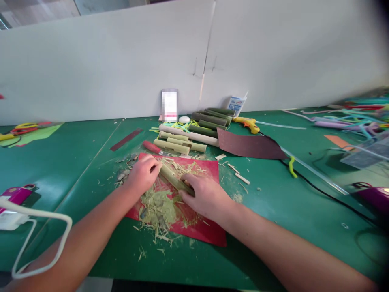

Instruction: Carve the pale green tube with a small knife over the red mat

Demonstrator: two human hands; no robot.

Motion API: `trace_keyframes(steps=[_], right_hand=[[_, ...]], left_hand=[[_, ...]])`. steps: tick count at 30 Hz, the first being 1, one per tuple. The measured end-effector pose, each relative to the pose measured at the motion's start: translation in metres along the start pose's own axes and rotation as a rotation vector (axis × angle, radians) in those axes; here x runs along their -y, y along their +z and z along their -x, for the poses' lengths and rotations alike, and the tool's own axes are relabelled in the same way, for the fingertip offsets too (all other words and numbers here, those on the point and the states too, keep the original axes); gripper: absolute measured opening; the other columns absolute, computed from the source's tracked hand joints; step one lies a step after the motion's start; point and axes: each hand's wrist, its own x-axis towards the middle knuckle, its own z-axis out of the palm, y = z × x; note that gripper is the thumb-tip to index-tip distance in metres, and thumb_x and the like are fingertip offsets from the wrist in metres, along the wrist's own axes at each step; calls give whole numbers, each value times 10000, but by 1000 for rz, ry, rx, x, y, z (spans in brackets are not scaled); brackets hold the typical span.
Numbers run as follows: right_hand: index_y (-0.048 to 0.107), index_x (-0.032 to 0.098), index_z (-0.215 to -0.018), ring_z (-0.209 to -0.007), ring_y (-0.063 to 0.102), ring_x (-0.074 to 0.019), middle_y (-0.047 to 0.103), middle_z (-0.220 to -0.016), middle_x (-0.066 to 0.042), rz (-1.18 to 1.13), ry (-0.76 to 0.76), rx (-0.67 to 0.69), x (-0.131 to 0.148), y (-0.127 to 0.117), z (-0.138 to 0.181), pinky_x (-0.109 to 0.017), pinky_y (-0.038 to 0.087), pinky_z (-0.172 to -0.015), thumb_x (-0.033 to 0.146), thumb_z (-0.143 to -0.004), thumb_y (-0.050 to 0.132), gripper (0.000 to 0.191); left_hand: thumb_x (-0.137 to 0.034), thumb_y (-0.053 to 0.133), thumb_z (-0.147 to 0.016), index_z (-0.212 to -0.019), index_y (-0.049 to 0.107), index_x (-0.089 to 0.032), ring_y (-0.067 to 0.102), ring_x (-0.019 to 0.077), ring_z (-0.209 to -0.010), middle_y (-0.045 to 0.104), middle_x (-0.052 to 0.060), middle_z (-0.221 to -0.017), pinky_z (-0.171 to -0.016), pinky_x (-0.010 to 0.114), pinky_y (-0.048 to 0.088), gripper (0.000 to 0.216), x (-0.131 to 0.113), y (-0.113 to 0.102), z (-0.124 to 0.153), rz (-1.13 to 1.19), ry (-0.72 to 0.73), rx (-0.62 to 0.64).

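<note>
A green bamboo piece (173,179) lies slanted on a red mat (209,231). My left hand (142,173) closes on its upper end. My right hand (206,194) grips its lower end. Pale green shavings (158,209) are heaped on the mat below the hands. A red-handled knife (152,147) lies just beyond the mat's far edge, apart from both hands.
Several cut bamboo sticks (182,142) and darker green ones (209,119) are stacked behind the mat. A brown sandpaper sheet (249,147), a yellow glue gun (247,123) with a black cord (319,188), a white cable (39,227) and a green table (75,162) surround it.
</note>
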Motion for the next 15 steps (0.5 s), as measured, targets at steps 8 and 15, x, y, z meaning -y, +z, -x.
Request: trace_keyframes(steps=[8,15], right_hand=[[558,226,-925,-626,527,-134,623,-753,-7,28,15,3,0,0,0,-235,284,-514,326,-780,508,183],[566,241,-951,-630,535,-141,626,-753,-2,32,14,2,0,0,0,-238,288,-513,338,-780,514,204]], left_hand=[[-212,586,-759,-904,640,-190,556,179,-873,561,63,-968,-772,308,462,157,-4,-7,2,18,24,60],[-77,511,-757,-946,628,-205,538,190,-1000,620,33,-1035,-910,377,416,257,7,-15,-4,5,174,160]])
